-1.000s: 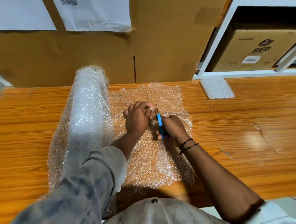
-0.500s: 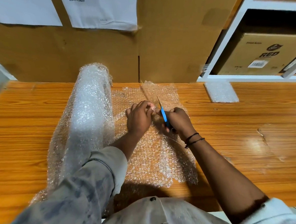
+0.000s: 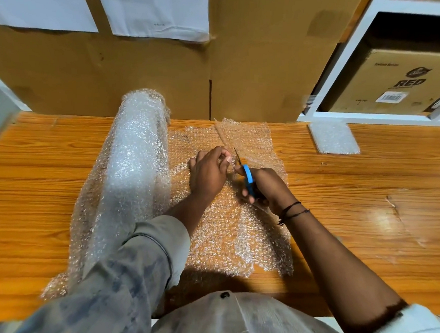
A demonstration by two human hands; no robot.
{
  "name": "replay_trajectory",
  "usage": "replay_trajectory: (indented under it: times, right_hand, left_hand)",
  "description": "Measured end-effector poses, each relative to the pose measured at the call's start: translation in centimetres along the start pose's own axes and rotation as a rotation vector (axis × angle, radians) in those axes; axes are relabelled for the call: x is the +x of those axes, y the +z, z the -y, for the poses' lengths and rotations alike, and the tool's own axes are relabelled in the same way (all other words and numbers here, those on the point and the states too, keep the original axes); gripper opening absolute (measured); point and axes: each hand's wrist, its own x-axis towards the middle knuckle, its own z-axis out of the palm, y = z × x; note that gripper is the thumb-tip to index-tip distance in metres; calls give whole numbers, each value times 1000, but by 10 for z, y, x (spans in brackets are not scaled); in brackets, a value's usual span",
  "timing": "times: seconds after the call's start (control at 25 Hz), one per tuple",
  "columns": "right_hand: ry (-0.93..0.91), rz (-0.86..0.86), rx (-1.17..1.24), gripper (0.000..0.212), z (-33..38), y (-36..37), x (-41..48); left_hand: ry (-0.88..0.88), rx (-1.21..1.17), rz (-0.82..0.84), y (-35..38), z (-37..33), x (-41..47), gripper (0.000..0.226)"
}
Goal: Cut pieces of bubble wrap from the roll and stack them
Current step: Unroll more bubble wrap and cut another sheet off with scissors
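A thick bubble wrap roll [image 3: 134, 171] lies on the wooden table [image 3: 369, 183], its axis running away from me. An unrolled sheet [image 3: 225, 233] spreads to the right of it, with a cut line running up its middle. My right hand [image 3: 266, 186] grips blue-handled scissors [image 3: 248, 178], blades pointing away from me into the sheet. My left hand [image 3: 208, 174] pinches the sheet just left of the blades. A stack of cut pieces [image 3: 334, 137] lies at the table's far right.
Large cardboard boxes [image 3: 156, 75] with white papers taped on stand against the table's far edge. A white shelf [image 3: 355, 37] at the right holds a carton marked RED [image 3: 399, 80]. Bare tabletop lies right of the sheet.
Both hands and the scissors have moved farther away from me along the sheet, lengthening the cut. The camera has tilted a little.
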Motion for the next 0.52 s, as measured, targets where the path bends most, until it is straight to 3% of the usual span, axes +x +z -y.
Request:
replay_trajectory:
  times: [0.2,0.52]
  right_hand:
    - [-42,-24,42,47,3,6,13]
    - [-39,-131,-111,43,4,4,44]
  left_hand:
    - [-13,30,7,3,3,-1,17]
    - [-14,44,12,2,1,0,17]
